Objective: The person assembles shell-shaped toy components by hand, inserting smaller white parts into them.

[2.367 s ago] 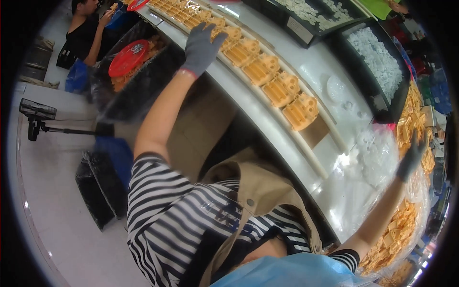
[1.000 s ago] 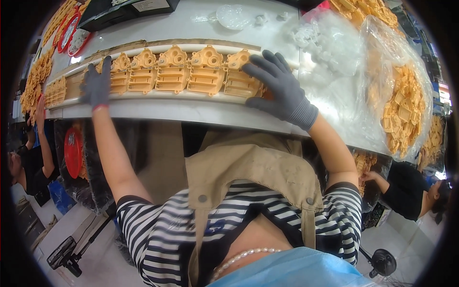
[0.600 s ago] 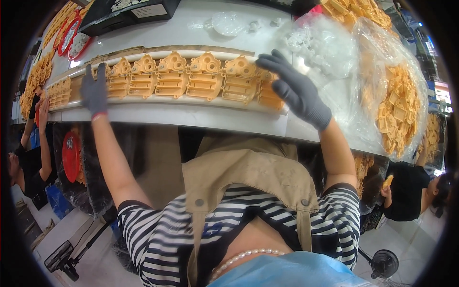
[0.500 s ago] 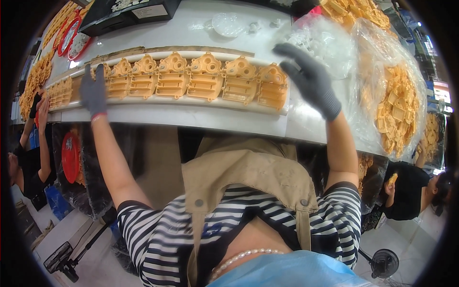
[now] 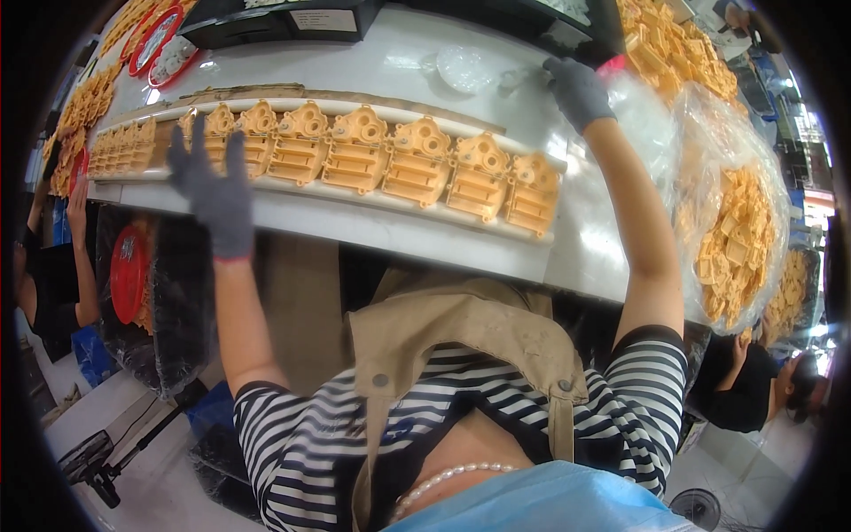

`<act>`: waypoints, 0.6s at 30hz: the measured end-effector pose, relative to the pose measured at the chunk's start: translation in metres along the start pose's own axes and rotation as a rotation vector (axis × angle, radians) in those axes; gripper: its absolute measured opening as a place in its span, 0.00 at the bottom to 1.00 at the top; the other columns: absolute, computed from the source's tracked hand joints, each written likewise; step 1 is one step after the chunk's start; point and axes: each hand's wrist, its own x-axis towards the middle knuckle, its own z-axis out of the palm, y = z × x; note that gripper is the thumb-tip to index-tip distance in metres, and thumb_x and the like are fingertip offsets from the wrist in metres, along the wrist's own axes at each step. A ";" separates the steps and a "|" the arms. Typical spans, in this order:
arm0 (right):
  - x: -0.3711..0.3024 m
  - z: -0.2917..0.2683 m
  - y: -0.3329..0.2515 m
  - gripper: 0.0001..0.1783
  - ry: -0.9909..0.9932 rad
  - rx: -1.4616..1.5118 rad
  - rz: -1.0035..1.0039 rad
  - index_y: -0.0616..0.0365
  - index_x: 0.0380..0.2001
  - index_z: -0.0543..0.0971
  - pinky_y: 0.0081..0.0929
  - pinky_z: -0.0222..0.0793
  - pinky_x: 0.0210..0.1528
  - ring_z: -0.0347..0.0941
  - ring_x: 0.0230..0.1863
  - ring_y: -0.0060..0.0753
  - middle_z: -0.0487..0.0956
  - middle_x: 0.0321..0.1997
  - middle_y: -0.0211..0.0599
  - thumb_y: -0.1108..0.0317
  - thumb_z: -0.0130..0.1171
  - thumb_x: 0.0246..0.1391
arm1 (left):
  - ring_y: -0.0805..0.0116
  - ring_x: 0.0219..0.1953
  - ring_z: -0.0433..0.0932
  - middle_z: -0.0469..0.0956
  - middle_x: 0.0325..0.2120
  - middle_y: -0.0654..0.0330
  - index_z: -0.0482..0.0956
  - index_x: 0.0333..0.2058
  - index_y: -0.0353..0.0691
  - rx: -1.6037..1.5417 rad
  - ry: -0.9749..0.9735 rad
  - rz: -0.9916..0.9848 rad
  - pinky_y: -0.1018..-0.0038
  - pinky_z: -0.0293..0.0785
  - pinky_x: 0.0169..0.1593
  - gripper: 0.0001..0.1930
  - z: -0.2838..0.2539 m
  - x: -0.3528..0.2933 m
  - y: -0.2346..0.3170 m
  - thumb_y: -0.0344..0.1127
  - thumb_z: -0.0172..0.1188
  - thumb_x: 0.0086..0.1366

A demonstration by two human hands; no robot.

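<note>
A row of orange plastic housings (image 5: 355, 160), each with round openings at one end and ribbed slots, lies along a white rail (image 5: 557, 232) on the table. My left hand (image 5: 215, 191), in a dark grey glove, is over the left part of the row, fingers spread and holding nothing. My right hand (image 5: 581, 93), gloved alike, reaches to the far side beside a black bin (image 5: 567, 27) of white parts. Its fingers look bent downward, and whether they hold anything does not show. Left of it lies a clear round dish (image 5: 464, 68).
A clear bag of orange parts (image 5: 737, 235) lies at the right, with more orange parts (image 5: 678, 53) behind it. Another black bin (image 5: 275, 25) and red trays (image 5: 173, 60) stand at the far left. Other people work at both sides.
My right hand has moved farther away, from above the row's right end to the black bin. My left hand has shifted right and nearer to me, fingers spreading. The whole view has tilted slightly.
</note>
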 end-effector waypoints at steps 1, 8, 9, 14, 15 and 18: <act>0.003 0.001 0.001 0.14 -0.082 -0.074 0.034 0.50 0.47 0.78 0.42 0.74 0.40 0.79 0.38 0.47 0.80 0.38 0.42 0.67 0.54 0.57 | 0.42 0.67 0.56 0.62 0.64 0.48 0.72 0.59 0.48 -0.148 0.021 0.035 0.47 0.48 0.67 0.25 -0.005 -0.008 0.018 0.47 0.61 0.64; 0.014 -0.021 -0.009 0.09 -0.006 0.539 0.118 0.54 0.42 0.80 0.28 0.73 0.36 0.77 0.31 0.28 0.79 0.29 0.34 0.67 0.55 0.59 | 0.45 0.69 0.54 0.64 0.63 0.48 0.77 0.53 0.42 -0.490 0.021 0.106 0.49 0.42 0.69 0.19 -0.011 -0.036 0.068 0.37 0.60 0.64; 0.015 -0.029 -0.021 0.09 -0.016 0.533 0.115 0.54 0.42 0.80 0.28 0.73 0.36 0.77 0.31 0.28 0.79 0.29 0.34 0.67 0.55 0.59 | 0.45 0.69 0.54 0.64 0.63 0.48 0.77 0.53 0.42 -0.492 0.017 0.095 0.49 0.42 0.69 0.19 -0.008 -0.039 0.070 0.37 0.60 0.64; 0.024 -0.047 -0.068 0.07 -0.176 0.394 -0.087 0.54 0.37 0.81 0.28 0.72 0.40 0.76 0.36 0.31 0.79 0.33 0.33 0.69 0.56 0.56 | 0.46 0.68 0.56 0.66 0.61 0.48 0.78 0.51 0.41 -0.607 0.048 0.087 0.49 0.45 0.69 0.17 0.002 -0.042 0.065 0.31 0.60 0.62; 0.025 -0.044 -0.070 0.06 -0.058 0.146 -0.286 0.54 0.35 0.81 0.31 0.72 0.41 0.76 0.39 0.36 0.79 0.35 0.34 0.70 0.57 0.54 | 0.46 0.68 0.56 0.66 0.61 0.48 0.78 0.51 0.41 -0.609 0.046 0.081 0.49 0.45 0.69 0.17 0.003 -0.042 0.064 0.31 0.60 0.62; 0.025 -0.046 -0.082 0.04 -0.038 -0.059 -0.411 0.53 0.29 0.80 0.37 0.72 0.44 0.74 0.43 0.41 0.77 0.36 0.35 0.72 0.56 0.49 | 0.46 0.67 0.58 0.66 0.61 0.48 0.79 0.50 0.41 -0.622 0.062 0.073 0.49 0.46 0.68 0.18 0.002 -0.041 0.066 0.29 0.60 0.61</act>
